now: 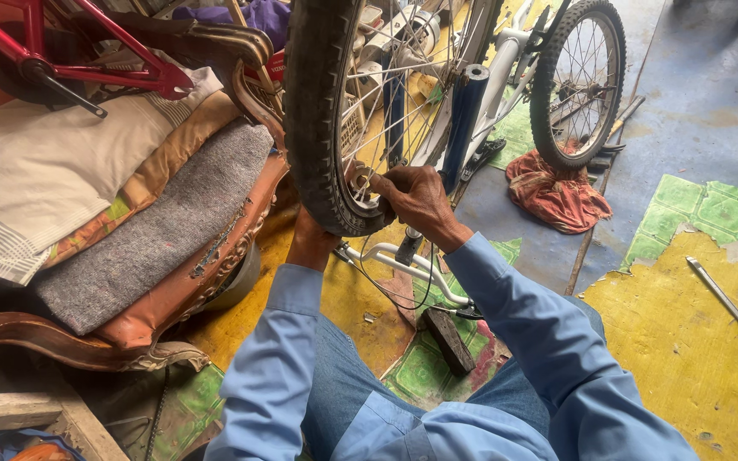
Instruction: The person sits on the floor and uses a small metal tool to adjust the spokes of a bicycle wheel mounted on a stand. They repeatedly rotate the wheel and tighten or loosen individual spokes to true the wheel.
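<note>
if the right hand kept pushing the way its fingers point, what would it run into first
The right hand points left into the front wheel, its fingers at the rim. Going on, it would likely meet the rim and spokes first, then the tyre's inner side. Depth is hard to judge here.

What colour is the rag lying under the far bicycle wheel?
The rag is red-orange, faded and crumpled, seen in the head view beneath the far wheel.

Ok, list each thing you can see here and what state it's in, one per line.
Front wheel: upside-down bicycle's, off the floor, tyre on.
Right hand: pinching at the rim, shut.
Left hand: under the tyre, grip hidden.
Rear wheel: tyre on, above a red rag.
Metal tool: lying loose on the floor.
Black block: lying on the floor.
</note>
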